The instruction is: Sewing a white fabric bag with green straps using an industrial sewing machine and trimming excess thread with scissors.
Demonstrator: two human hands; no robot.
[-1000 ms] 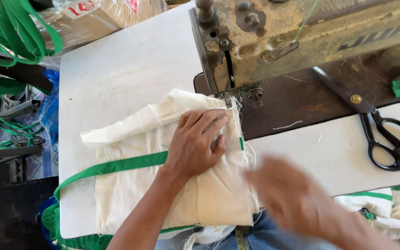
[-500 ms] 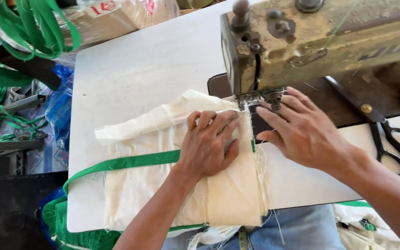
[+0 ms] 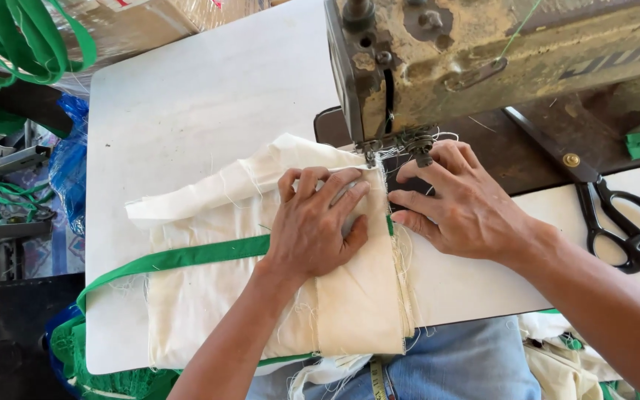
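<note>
White tabletop (image 3: 187,111): left hand (image 3: 316,226) flat, pressing folded cream cloth with green strap (image 3: 209,296); right hand (image 3: 461,204) open, fingertips at cloth's right edge, under the presser foot (image 3: 401,144).

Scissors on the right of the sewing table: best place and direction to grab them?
Take the scissors by the black handle loops, coming from the near right. The loops lie flat on the white table, open toward the table's edge; the blades point away toward the sewing machine base. The right hand is nearest, though it is now on the cream fabric.
</note>
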